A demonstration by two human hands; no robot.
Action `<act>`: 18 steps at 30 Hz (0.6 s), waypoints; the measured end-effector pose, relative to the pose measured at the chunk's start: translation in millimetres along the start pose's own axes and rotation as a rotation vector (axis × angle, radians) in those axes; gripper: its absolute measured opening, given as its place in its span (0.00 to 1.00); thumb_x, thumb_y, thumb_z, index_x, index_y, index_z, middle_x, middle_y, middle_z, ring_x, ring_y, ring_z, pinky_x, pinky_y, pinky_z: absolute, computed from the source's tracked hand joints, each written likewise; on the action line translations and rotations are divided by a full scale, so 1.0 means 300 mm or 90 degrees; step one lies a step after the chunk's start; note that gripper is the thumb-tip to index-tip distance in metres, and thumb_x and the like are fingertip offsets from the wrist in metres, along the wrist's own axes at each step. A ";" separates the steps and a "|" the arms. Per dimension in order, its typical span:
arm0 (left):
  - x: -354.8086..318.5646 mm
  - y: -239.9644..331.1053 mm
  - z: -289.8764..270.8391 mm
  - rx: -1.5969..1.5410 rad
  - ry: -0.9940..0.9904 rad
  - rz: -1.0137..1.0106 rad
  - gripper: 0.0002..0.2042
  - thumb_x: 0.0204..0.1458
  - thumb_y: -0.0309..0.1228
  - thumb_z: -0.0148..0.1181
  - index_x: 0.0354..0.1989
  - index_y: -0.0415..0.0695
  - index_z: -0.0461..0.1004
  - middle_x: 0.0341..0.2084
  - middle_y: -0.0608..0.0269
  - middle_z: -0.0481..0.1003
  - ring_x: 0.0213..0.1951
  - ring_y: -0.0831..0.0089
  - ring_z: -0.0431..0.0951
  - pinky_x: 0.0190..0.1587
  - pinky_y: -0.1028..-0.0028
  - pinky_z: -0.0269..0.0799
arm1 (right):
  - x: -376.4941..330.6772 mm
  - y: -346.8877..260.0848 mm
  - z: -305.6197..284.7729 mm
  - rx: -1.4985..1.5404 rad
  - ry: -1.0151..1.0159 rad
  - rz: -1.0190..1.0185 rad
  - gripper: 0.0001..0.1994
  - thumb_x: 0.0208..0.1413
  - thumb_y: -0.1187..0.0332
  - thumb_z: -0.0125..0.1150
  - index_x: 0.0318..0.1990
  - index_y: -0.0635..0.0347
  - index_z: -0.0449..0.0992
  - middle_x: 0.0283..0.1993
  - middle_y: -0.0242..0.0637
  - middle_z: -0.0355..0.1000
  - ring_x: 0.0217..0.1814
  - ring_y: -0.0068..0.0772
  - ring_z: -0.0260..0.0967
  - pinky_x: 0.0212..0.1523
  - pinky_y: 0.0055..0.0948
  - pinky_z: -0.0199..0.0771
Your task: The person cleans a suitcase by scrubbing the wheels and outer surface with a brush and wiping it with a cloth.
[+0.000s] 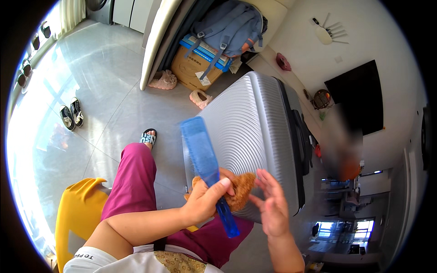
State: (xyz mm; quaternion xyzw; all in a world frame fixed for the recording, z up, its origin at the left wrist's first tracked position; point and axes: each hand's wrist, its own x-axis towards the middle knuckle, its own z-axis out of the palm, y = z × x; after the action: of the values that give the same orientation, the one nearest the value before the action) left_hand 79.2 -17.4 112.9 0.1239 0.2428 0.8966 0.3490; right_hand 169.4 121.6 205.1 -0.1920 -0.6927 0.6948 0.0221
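My left hand (205, 199) is closed around a blue lint brush (200, 150), its flat paddle pointing up and away and its clear blue handle slanting down toward my lap. The same hand grips a fuzzy brown piece (243, 189), plush-like; its exact kind is not clear. My right hand (274, 204) has its fingers spread, close to the fuzzy piece's right edge; I cannot tell whether the fingertips touch it. Beneath and beyond both hands stands a large silver ribbed suitcase (241, 118), with a dark handle on its right side.
A yellow-covered seat (75, 204) is at lower left. Black shoes (72, 113) lie on the grey tiled floor (107, 73). Pink slippers (164, 81) sit near a cardboard box (191, 68) topped by a blue-grey backpack (232, 27). A dark television (359, 98) hangs at right.
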 end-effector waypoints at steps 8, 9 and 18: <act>0.038 0.032 0.083 0.139 -0.116 0.052 0.13 0.64 0.39 0.41 0.36 0.42 0.65 0.43 0.57 0.68 0.49 0.71 0.65 0.54 0.66 0.61 | -0.016 0.080 0.083 0.179 0.112 0.014 0.29 0.54 0.72 0.59 0.63 0.63 0.55 0.59 0.39 0.60 0.61 0.29 0.58 0.63 0.34 0.59; 0.037 0.055 0.098 0.122 -0.060 0.066 0.13 0.64 0.39 0.40 0.36 0.42 0.65 0.44 0.56 0.68 0.52 0.70 0.65 0.55 0.65 0.60 | -0.026 0.067 0.058 0.162 0.145 -0.017 0.28 0.53 0.77 0.59 0.61 0.63 0.58 0.57 0.39 0.62 0.58 0.29 0.62 0.60 0.33 0.63; 0.116 -0.008 -0.019 0.000 0.096 -0.194 0.19 0.64 0.50 0.36 0.46 0.44 0.59 0.24 0.63 0.63 0.18 0.76 0.61 0.26 0.72 0.68 | 0.108 -0.330 -0.367 -0.373 0.269 -0.358 0.27 0.47 0.67 0.59 0.56 0.63 0.64 0.58 0.47 0.61 0.57 0.40 0.64 0.58 0.38 0.66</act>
State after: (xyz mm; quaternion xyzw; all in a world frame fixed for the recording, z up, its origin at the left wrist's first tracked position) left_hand 53.2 6.0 108.7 0.0179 0.2839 0.8400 0.4620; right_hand 148.9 240.1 297.4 -0.1319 -0.8657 0.3821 0.2953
